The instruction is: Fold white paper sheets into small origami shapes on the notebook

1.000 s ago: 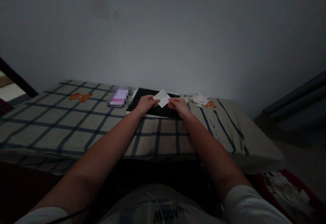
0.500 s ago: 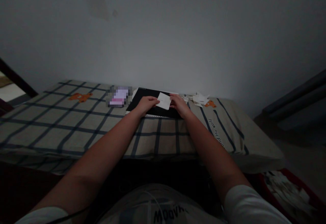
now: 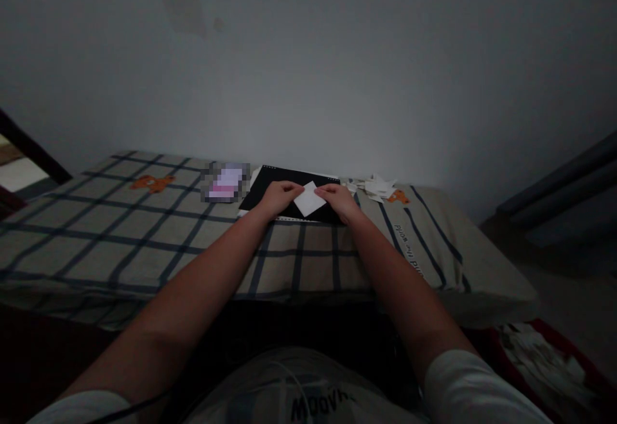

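Note:
A small square of white paper (image 3: 309,200) is held over a black notebook cover (image 3: 264,186), one corner pointing toward me. My left hand (image 3: 280,198) pinches its left side between thumb and fingers. On the right side, my right hand (image 3: 339,199) grips the paper the same way. White sheets with punched holes stick out from under the black cover. The fingertips below the paper are hidden.
A checked cloth (image 3: 193,244) covers the table against the wall. Left of the notebook lies a blurred-out phone-like object (image 3: 226,183). To the right is a heap of white paper pieces (image 3: 378,187). A red container (image 3: 544,334) with paper scraps stands at lower right.
The white paper has turned so a corner faces me and has come slightly nearer. My right hand has shifted its fingers to a pinch on its right side.

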A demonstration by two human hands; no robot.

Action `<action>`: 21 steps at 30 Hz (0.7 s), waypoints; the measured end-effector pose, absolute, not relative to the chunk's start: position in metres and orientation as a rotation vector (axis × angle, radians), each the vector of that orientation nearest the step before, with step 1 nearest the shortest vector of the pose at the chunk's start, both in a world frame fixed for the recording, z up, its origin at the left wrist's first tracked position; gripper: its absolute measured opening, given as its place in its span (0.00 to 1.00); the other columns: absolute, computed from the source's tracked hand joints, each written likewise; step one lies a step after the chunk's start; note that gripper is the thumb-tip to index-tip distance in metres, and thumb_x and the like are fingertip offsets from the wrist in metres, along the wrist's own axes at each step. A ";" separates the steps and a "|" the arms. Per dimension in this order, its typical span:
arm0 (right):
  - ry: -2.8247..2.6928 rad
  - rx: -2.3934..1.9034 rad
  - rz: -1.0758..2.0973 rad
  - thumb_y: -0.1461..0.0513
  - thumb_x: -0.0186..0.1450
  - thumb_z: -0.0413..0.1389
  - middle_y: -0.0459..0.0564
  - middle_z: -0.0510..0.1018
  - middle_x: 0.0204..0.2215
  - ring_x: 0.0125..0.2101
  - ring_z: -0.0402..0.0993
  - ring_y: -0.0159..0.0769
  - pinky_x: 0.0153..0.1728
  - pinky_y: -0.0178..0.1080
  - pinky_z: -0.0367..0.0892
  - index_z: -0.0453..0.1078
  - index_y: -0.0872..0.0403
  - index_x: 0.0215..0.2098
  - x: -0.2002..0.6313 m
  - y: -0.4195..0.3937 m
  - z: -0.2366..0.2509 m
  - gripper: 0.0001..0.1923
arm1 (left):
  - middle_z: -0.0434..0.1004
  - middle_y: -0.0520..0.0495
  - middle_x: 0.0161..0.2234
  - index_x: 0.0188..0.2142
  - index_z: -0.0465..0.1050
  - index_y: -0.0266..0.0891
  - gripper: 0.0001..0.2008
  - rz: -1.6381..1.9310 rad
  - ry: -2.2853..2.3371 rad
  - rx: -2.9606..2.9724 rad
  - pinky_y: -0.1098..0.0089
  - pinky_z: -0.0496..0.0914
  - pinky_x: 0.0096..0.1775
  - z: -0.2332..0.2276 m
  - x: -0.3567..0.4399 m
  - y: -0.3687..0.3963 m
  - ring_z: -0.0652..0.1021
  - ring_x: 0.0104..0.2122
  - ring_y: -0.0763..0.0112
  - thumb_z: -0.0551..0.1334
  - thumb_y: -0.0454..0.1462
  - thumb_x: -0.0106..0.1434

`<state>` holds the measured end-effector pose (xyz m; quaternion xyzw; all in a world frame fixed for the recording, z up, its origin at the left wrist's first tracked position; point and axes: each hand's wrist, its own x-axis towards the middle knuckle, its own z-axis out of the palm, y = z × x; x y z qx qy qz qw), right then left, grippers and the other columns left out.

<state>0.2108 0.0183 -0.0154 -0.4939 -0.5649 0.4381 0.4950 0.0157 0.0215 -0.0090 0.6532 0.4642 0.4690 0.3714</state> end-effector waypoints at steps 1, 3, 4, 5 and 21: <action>-1.364 -1.191 1.095 0.57 0.52 0.64 0.49 0.80 0.30 0.30 0.72 0.33 0.32 0.36 0.66 0.77 0.55 0.31 0.210 0.018 -0.014 0.11 | 0.81 0.44 0.33 0.34 0.81 0.36 0.14 1.217 1.193 1.662 0.68 0.68 0.36 -0.009 0.015 0.022 0.76 0.33 0.65 0.66 0.44 0.53; -1.363 -1.185 1.153 0.58 0.53 0.64 0.49 0.80 0.30 0.29 0.71 0.32 0.30 0.34 0.65 0.77 0.55 0.31 0.210 0.017 -0.013 0.10 | 0.81 0.44 0.33 0.34 0.81 0.35 0.14 1.244 1.198 1.620 0.68 0.68 0.36 -0.010 0.015 0.023 0.76 0.33 0.65 0.66 0.43 0.52; -1.365 -1.186 1.171 0.58 0.53 0.64 0.49 0.80 0.30 0.29 0.71 0.31 0.29 0.34 0.65 0.76 0.56 0.31 0.210 0.017 -0.013 0.10 | 0.81 0.44 0.33 0.34 0.81 0.35 0.14 1.253 1.199 1.597 0.68 0.68 0.36 -0.010 0.014 0.024 0.76 0.32 0.65 0.66 0.43 0.52; -1.368 -1.186 1.178 0.59 0.53 0.64 0.48 0.79 0.29 0.28 0.70 0.30 0.29 0.34 0.64 0.76 0.56 0.30 0.211 0.017 -0.013 0.09 | 0.81 0.43 0.33 0.33 0.81 0.35 0.14 1.255 1.197 1.580 0.68 0.68 0.35 -0.011 0.014 0.024 0.76 0.32 0.65 0.66 0.43 0.51; -1.459 -1.145 1.077 0.53 0.52 0.62 0.45 0.76 0.26 0.26 0.68 0.31 0.29 0.34 0.62 0.74 0.54 0.29 0.208 0.015 -0.014 0.13 | 0.81 0.44 0.31 0.32 0.82 0.35 0.12 1.083 1.102 1.598 0.68 0.68 0.36 -0.011 0.019 0.019 0.76 0.31 0.67 0.68 0.41 0.50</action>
